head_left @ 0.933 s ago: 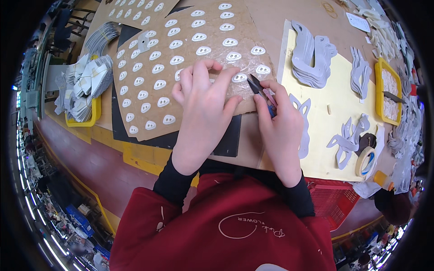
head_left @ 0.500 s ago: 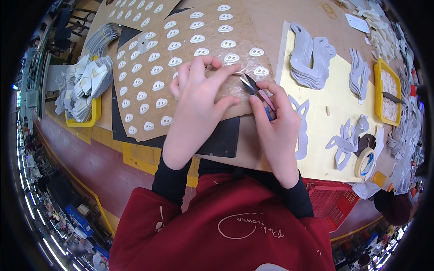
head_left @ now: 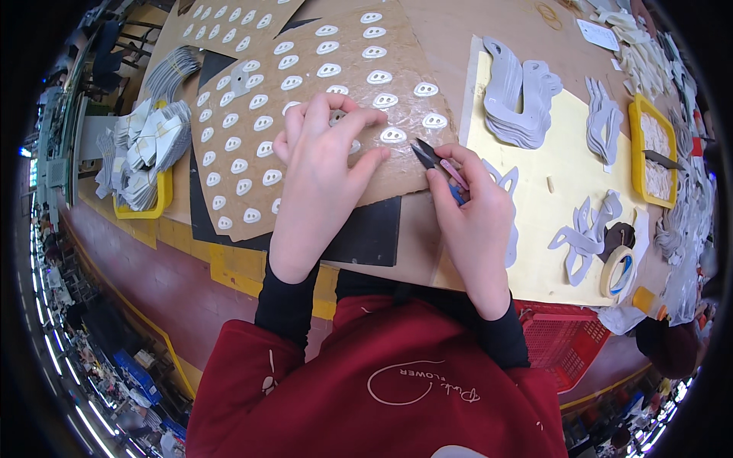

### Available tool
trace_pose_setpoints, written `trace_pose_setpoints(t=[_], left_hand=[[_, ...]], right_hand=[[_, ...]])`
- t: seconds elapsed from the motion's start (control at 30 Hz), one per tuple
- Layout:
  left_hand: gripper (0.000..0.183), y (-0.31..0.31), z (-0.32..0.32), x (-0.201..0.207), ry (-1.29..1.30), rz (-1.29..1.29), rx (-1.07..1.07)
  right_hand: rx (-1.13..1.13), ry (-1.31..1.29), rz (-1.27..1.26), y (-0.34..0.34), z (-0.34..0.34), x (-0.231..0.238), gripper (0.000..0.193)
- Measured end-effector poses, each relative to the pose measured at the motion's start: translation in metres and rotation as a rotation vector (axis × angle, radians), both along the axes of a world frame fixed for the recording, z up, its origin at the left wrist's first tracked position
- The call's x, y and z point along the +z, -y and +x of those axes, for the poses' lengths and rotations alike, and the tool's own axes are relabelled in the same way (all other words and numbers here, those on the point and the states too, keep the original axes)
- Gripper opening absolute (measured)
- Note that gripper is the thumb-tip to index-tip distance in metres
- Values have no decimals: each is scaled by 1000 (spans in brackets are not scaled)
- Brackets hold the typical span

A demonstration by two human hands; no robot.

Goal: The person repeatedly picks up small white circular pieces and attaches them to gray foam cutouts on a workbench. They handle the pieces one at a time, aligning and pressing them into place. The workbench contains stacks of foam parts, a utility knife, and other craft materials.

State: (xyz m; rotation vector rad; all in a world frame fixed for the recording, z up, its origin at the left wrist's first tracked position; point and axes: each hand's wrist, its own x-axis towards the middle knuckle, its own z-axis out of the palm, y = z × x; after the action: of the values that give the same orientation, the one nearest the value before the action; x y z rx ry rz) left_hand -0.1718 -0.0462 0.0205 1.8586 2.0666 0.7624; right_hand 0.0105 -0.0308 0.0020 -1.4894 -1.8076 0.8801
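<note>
My left hand (head_left: 324, 164) is over a brown sheet (head_left: 321, 210) dotted with rows of small white oval pieces, each with two dark holes. Its thumb and index finger are apart, and I see nothing between them. Just beyond the thumb tip, one white piece (head_left: 393, 135) lies on the sheet. My right hand (head_left: 479, 210) is closed on a pair of thread snips (head_left: 456, 180) with dark blades and pink and blue on the handles. Their blade tips point up and left, near the sheet's right edge.
Stacks of grey cut pieces (head_left: 500, 114) and loose strips (head_left: 584, 243) lie on a yellow board (head_left: 534, 278) at right, beside a tape roll (head_left: 617, 271). Yellow trays (head_left: 640, 187) stand at both sides. A red basket (head_left: 561, 343) sits below the table edge.
The left fingers have let go of a white piece, which now rests on the sheet. That hand has drawn slightly left; the right hand with the snips has shifted a little right and down.
</note>
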Motion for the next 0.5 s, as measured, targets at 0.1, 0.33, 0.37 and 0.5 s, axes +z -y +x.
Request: trace_pose_setpoints(t=[0.1,0.33,0.37,0.5], left_hand=[[27,0,2,-1,3,-4,9],[23,-4,4,-4,-22,35,-4],[22,-5,4,-4,-20,40,-2],[17,-9,7,-8,-65,83,4]], right_hand=[[7,15,22,1,-2,-2,23],[15,-30,96,-3,-15,-8,25],[21,-36,103,-3,-15,-7,25],[24,-18,63,-4,-15,-2,23]])
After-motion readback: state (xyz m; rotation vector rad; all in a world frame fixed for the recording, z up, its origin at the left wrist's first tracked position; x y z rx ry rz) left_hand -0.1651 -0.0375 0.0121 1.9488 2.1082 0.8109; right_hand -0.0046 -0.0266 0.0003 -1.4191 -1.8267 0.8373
